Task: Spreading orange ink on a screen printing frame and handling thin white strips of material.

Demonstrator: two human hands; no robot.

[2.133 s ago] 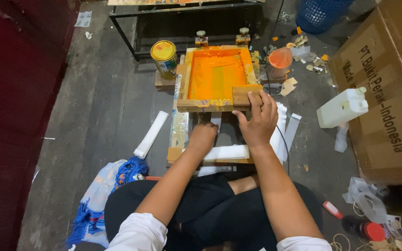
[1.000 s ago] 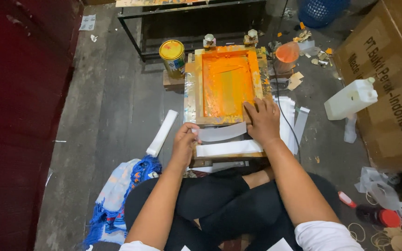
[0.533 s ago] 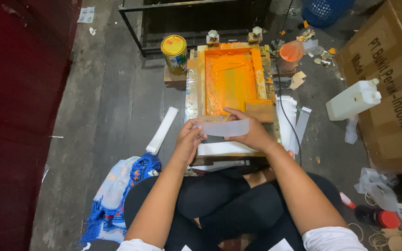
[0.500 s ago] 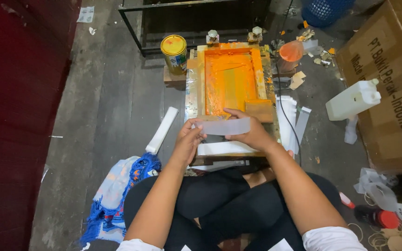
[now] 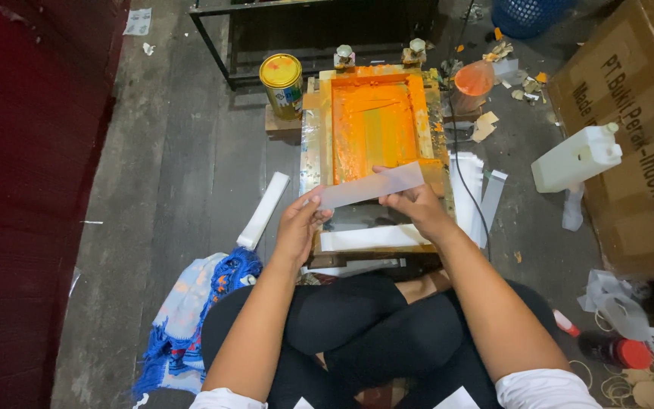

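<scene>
Your left hand point(image 5: 299, 225) and right hand point(image 5: 416, 204) each grip an end of the thin see-through plastic strip point(image 5: 371, 185); the orange wooden printing frame point(image 5: 376, 125) sits at 12 o'clock.

**Quick headcount of the floor setup**

Two hands, left hand point(image 5: 298, 227) and right hand point(image 5: 412, 206). One orange screen frame point(image 5: 376, 121), one yellow-lidded tin point(image 5: 281, 82), one white jug point(image 5: 575, 157), one cardboard box point(image 5: 630, 136), one translucent strip point(image 5: 371, 185), one blue basket point(image 5: 527, 14), one patterned cloth point(image 5: 198, 303).
</scene>
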